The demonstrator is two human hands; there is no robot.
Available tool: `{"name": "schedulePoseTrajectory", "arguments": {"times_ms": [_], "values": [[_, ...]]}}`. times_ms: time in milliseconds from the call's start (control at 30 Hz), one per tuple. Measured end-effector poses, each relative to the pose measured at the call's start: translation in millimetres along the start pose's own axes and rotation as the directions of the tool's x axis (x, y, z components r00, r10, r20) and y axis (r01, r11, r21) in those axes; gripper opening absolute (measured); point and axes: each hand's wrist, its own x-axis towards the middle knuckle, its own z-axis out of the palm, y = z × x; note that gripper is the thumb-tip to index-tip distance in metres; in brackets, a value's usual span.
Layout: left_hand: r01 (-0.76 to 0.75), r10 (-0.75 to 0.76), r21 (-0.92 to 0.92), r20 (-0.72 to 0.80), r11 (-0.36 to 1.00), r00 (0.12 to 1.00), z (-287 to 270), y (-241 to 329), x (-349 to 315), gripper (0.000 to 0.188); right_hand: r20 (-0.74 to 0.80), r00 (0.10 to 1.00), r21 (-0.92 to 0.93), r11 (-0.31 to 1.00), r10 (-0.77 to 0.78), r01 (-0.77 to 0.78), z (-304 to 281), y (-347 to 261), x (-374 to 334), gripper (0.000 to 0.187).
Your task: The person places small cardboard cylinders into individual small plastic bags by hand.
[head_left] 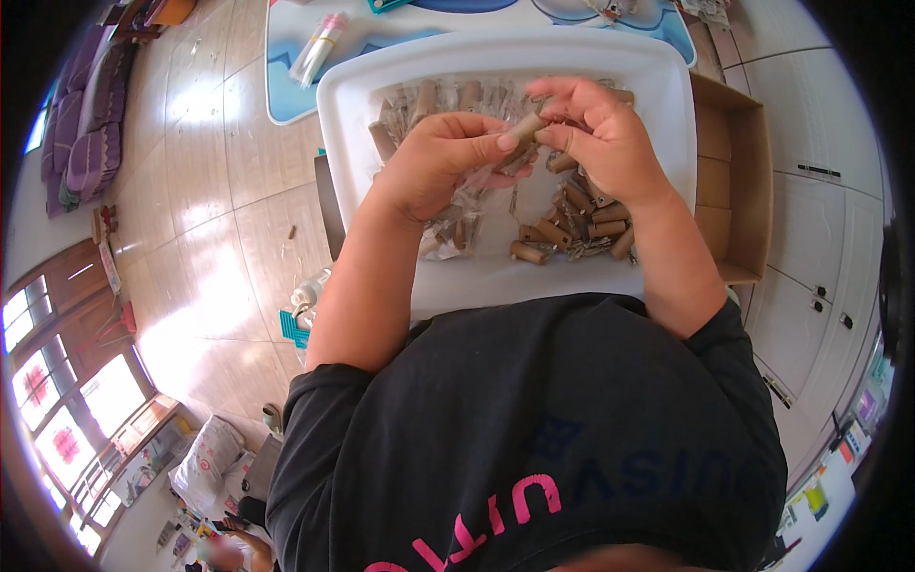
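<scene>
Over a white tub [505,303], my left hand [448,157] is closed on a small brown cylinder [526,130], held between thumb and fingers. My right hand [610,138] has its fingers bent around the cylinder's far end, by a thin metal piece; what it pinches is too small to make out. Under the hands, several similar brown cylinders with metal chains [577,227] lie loose in the tub's right part. On its left side, cylinders in clear plastic bags [424,100] are heaped, partly hidden by my left hand and forearm.
An open cardboard box [748,181] stands right of the tub. Beyond the tub is a blue and white table [281,81] with a bundle of clear plastic sleeves [317,50]. A white bottle [310,289] and a teal plastic item [294,329] sit by my left elbow. Another person appears at lower left.
</scene>
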Motion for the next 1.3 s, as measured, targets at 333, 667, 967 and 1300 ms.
{"name": "schedulePoseTrajectory", "arguments": {"times_ms": [333,667,967,1300], "values": [[-0.063,0.052,-0.089,-0.119,0.994,0.992,2.1,-6.0,5.1,0.023,-0.171,0.954,-0.383,0.909,-0.245,0.165,15.7,7.1,1.4,0.011],[-0.223,0.189,-0.155,-0.207,0.962,0.960,8.4,-8.3,8.3,0.024,-0.367,0.930,0.005,1.000,-0.007,0.009,15.1,17.7,4.1,0.022],[-0.329,0.359,0.143,-0.363,0.933,0.860,16.0,-11.5,8.3,0.021,-0.427,0.900,-0.060,0.996,-0.089,0.070,18.3,12.1,2.9,0.012],[-0.353,0.352,0.074,-0.400,0.933,0.846,20.1,-12.7,7.9,0.017,-0.231,0.972,-0.207,0.978,-0.046,-0.003,21.6,10.0,-0.4,0.013]]}}
